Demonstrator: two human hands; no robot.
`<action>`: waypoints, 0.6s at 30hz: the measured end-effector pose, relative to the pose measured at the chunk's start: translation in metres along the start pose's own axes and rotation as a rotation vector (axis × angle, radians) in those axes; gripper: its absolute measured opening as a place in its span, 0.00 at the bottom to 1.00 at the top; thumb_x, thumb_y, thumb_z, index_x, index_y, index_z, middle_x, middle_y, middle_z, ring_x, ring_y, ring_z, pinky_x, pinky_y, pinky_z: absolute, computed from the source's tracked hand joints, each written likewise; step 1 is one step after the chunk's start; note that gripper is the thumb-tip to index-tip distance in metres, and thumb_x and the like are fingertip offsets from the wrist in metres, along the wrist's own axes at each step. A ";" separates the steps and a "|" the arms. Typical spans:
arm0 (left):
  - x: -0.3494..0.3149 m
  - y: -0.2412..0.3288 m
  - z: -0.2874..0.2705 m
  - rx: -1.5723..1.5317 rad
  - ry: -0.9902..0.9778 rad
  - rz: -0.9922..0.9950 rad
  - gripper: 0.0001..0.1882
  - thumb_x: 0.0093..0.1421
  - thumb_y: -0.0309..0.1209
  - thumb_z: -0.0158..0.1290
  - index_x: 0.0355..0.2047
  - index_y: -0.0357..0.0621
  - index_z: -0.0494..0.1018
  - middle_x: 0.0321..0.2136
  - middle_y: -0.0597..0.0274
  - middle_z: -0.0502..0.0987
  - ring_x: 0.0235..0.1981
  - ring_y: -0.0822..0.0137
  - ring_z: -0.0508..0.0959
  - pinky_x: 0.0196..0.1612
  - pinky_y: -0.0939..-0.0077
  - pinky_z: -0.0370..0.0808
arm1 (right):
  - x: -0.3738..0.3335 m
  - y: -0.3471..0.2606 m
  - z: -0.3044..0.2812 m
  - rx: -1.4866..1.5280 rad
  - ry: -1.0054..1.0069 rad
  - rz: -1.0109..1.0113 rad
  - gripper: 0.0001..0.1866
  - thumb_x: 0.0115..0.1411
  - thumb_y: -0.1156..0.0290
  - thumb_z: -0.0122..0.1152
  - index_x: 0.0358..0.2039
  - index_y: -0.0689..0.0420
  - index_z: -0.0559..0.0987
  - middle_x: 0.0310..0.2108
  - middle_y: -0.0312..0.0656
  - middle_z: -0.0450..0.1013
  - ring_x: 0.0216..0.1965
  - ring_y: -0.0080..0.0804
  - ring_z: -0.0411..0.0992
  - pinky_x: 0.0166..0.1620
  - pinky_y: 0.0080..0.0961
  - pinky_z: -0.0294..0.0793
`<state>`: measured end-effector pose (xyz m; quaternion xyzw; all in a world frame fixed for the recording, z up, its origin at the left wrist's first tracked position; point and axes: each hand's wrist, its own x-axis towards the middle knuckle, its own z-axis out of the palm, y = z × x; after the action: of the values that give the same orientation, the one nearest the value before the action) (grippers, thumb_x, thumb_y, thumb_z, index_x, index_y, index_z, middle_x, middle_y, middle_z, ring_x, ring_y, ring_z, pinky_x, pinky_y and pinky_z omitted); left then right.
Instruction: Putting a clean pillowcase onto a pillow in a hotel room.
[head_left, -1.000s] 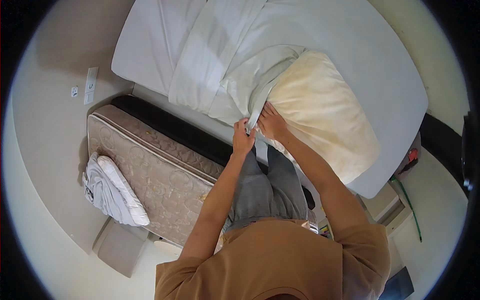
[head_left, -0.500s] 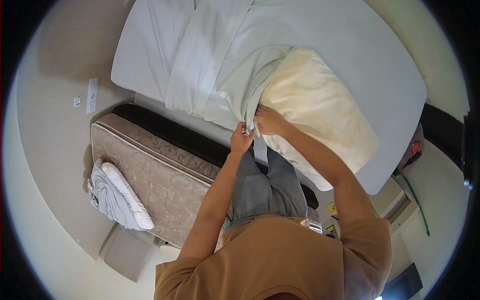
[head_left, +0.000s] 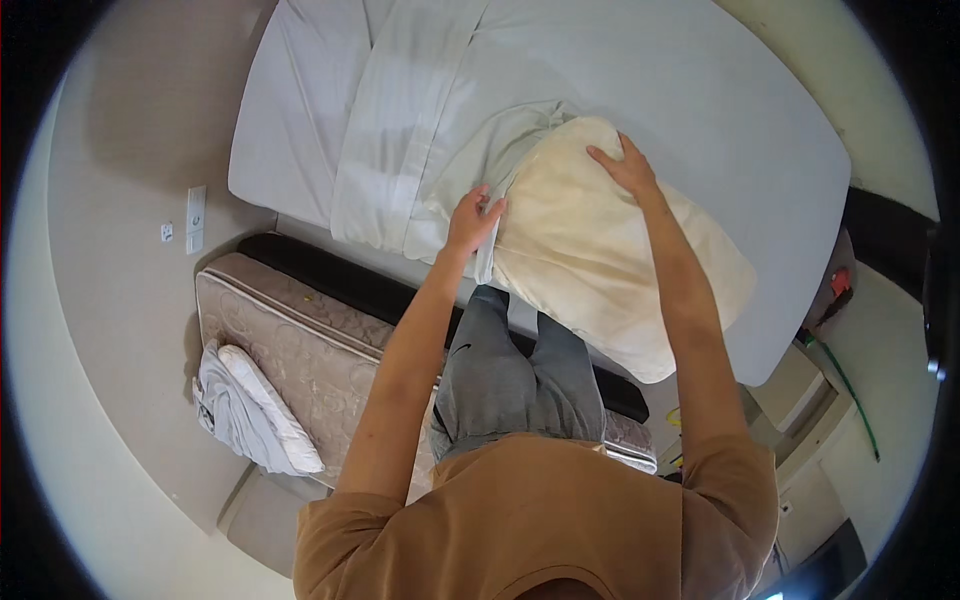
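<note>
A cream pillow [head_left: 600, 240] lies on the bed before me, its left end just inside the mouth of a pale grey-green pillowcase [head_left: 490, 140]. The rest of that case spreads flat to the left. My left hand [head_left: 472, 222] is at the case's edge beside the pillow, thumb and fingers apart, and seems to touch the cloth without gripping it. Over the pillow's far left corner rests my right hand [head_left: 632, 172], thumb and fingers spread on its surface. The pillow's end under the cloth is hidden.
The bed [head_left: 740, 130] has a grey fitted sheet, with a folded sheet [head_left: 390, 130] on its left part. Low on the left lies a patterned mattress [head_left: 300, 350] bearing a white pillow with crumpled grey cloth [head_left: 235, 405]. A wall socket [head_left: 196, 220] is at left.
My right hand has moved from the case's near edge to the pillow's far corner. The left has loosened its pinch and shifted farther along the case's mouth. The near edge now hangs free.
</note>
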<state>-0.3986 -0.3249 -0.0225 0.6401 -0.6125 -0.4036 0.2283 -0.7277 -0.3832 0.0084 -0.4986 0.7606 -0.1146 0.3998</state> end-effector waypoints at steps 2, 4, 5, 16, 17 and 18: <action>0.006 -0.001 0.003 -0.129 -0.191 -0.180 0.24 0.55 0.39 0.58 0.48 0.36 0.73 0.38 0.48 0.75 0.37 0.56 0.76 0.41 0.66 0.74 | -0.030 -0.008 0.000 -0.073 0.095 0.065 0.50 0.48 0.32 0.59 0.63 0.55 0.63 0.56 0.52 0.69 0.56 0.50 0.68 0.57 0.38 0.67; 0.011 -0.004 0.002 0.034 -0.348 -0.219 0.21 0.54 0.38 0.59 0.44 0.36 0.75 0.33 0.51 0.76 0.33 0.61 0.77 0.38 0.69 0.75 | -0.064 -0.013 0.003 -0.119 0.158 0.071 0.46 0.52 0.36 0.58 0.63 0.55 0.62 0.53 0.53 0.71 0.52 0.52 0.70 0.54 0.41 0.69; 0.011 -0.007 0.004 0.033 -0.356 -0.205 0.21 0.54 0.38 0.59 0.44 0.36 0.75 0.33 0.51 0.76 0.33 0.61 0.77 0.38 0.69 0.75 | -0.079 -0.013 0.006 -0.090 0.202 0.025 0.44 0.53 0.38 0.58 0.63 0.54 0.62 0.52 0.54 0.71 0.51 0.53 0.71 0.53 0.41 0.70; 0.016 0.017 -0.009 0.237 -0.384 -0.054 0.21 0.55 0.36 0.53 0.50 0.51 0.75 0.37 0.51 0.74 0.38 0.53 0.75 0.40 0.62 0.74 | -0.195 -0.044 0.046 -0.117 0.297 -0.096 0.37 0.54 0.48 0.61 0.60 0.55 0.65 0.43 0.53 0.76 0.43 0.53 0.75 0.43 0.44 0.76; 0.017 0.017 -0.010 0.300 -0.317 0.030 0.20 0.55 0.35 0.53 0.49 0.50 0.76 0.36 0.51 0.74 0.38 0.53 0.75 0.41 0.61 0.74 | -0.198 -0.046 0.048 -0.106 0.274 -0.105 0.36 0.55 0.49 0.61 0.59 0.55 0.66 0.43 0.54 0.76 0.43 0.52 0.75 0.43 0.43 0.76; 0.018 0.017 -0.010 0.362 -0.250 0.112 0.18 0.55 0.34 0.52 0.47 0.50 0.77 0.35 0.52 0.74 0.38 0.52 0.76 0.42 0.60 0.74 | -0.203 -0.048 0.050 -0.094 0.251 -0.113 0.36 0.55 0.49 0.61 0.59 0.55 0.66 0.42 0.54 0.76 0.43 0.52 0.75 0.42 0.42 0.76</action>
<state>-0.4025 -0.3469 -0.0077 0.5808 -0.7331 -0.3499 0.0542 -0.6223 -0.2226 0.1030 -0.5407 0.7798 -0.1625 0.2707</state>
